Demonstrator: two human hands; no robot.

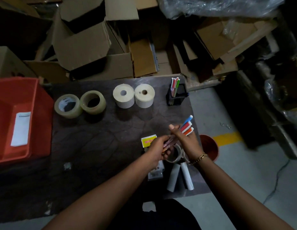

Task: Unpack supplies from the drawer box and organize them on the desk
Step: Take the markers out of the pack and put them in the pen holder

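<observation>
Cardboard boxes [81, 47] crowd behind a dark desk [94, 146]. Just in front of the black pen holder [176, 95], both hands hold a bundle of pens [187, 125]: the right hand [186, 141] curls round its middle and the left hand [157, 150] grips its lower end. The orange drawer box [41, 123] sits far left of the holder.

Over the dark desk [94, 146] both hands grip a bunch of pens [187, 125], the left hand [156, 149] low and the right hand [187, 143] higher, while tape rolls [68, 106], paper rolls [124, 95] and a pen holder [177, 97] line the far edge beside a red bin [36, 100].
</observation>
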